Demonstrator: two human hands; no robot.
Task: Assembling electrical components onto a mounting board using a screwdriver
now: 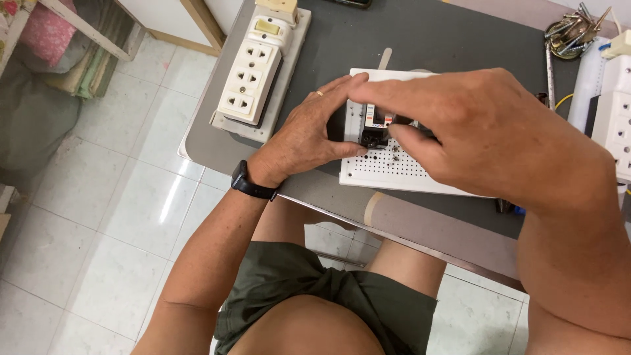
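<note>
A small black and white circuit breaker (376,126) stands on a white perforated board (388,172) at the near edge of a grey table (420,39). My left hand (303,135), with a ring and a black wristwatch, grips the breaker from the left, thumb against its lower side. My right hand (483,128) reaches in from the right, fingers curled over the top of the breaker and thumb pressing near its base. Most of the breaker is hidden by my fingers.
A white multi-socket power strip on a board (253,75) lies at the table's left edge. A bunch of metal keys or screws (570,31) and another white socket block (616,115) sit at the right. White tiled floor (112,217) lies below; my lap is under the table.
</note>
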